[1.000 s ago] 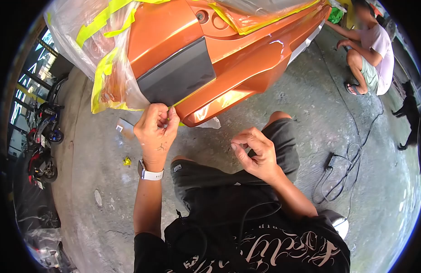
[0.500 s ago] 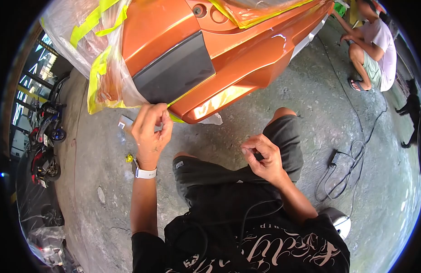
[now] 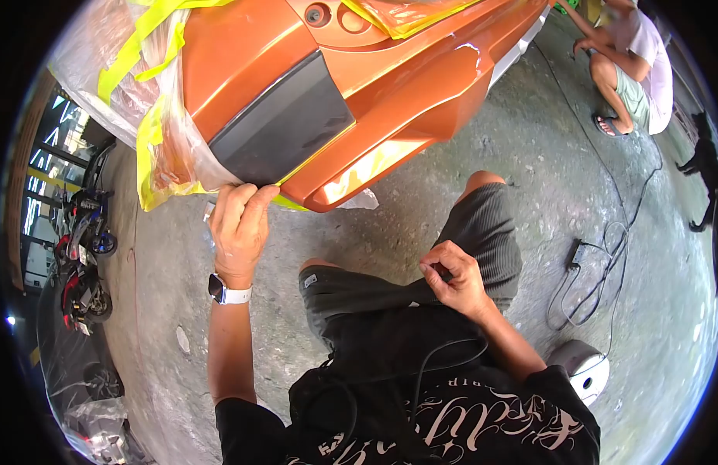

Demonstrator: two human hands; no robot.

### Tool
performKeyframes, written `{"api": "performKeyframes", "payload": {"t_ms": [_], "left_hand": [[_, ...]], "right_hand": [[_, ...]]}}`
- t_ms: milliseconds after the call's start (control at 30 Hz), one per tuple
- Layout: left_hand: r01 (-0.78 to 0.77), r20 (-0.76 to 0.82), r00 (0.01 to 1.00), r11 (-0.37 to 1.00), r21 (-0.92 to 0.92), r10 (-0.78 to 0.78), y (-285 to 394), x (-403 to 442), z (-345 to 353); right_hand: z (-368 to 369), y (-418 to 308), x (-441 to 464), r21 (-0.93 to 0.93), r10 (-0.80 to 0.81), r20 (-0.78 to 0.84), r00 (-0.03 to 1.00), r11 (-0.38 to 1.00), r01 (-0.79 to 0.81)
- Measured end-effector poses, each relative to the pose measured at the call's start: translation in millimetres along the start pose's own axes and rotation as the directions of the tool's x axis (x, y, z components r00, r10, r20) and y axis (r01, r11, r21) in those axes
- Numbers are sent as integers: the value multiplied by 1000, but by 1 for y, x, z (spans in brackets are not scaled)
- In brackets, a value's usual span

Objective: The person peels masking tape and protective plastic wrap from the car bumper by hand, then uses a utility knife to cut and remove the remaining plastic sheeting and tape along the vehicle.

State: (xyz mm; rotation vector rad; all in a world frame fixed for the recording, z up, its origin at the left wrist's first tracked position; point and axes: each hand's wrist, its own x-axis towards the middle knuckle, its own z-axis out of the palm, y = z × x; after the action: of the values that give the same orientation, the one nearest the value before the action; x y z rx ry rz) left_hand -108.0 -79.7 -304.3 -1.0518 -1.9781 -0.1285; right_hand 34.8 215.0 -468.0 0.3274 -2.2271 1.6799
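An orange car bumper [image 3: 390, 116] fills the top of the view, with a dark grey panel [image 3: 285, 124] set into it. Thin yellow masking tape [image 3: 316, 159] runs along the panel's lower right edge. At that edge's bottom end, my left hand [image 3: 241, 229] has its fingers bunched together against the tape; the fingertips are partly hidden. My right hand [image 3: 456, 279] hovers over my lap, away from the bumper. Its thumb and forefinger are curled together, and whatever lies between them is too small to make out.
Clear plastic sheeting [image 3: 169, 116] with wide yellow tape [image 3: 150, 143] covers the bumper's left side. A crouching person [image 3: 634, 70] is at upper right. Cables [image 3: 607, 263] and a white-and-grey round object [image 3: 584, 372] lie on the concrete floor. Motorcycles [image 3: 84, 256] stand at left.
The bumper appears slightly farther left in view. My left hand has shifted left and turned, so its fingers now lie flatter against the edge. My right hand has dropped slightly, still curled.
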Motion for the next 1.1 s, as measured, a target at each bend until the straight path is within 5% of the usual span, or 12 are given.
{"api": "performKeyframes", "payload": {"t_ms": [133, 200, 433, 900, 1100], "left_hand": [[-25, -66, 998, 999, -38, 22, -3, 0, -1], [-72, 93, 993, 997, -20, 73, -3, 5, -11], [-115, 98, 989, 991, 74, 107, -4, 3, -7], [318, 118, 941, 948, 20, -318, 23, -64, -7], [382, 143, 915, 924, -8, -377, 30, -77, -9]], "right_hand": [[6, 3, -9, 31, 41, 12, 999, 999, -42], [7, 4, -12, 12, 47, 21, 999, 999, -48], [9, 6, -16, 19, 86, 45, 995, 996, -87], [9, 9, -31, -53, 92, 126, 988, 995, -86], [13, 7, -31, -61, 82, 184, 979, 996, -72]]}}
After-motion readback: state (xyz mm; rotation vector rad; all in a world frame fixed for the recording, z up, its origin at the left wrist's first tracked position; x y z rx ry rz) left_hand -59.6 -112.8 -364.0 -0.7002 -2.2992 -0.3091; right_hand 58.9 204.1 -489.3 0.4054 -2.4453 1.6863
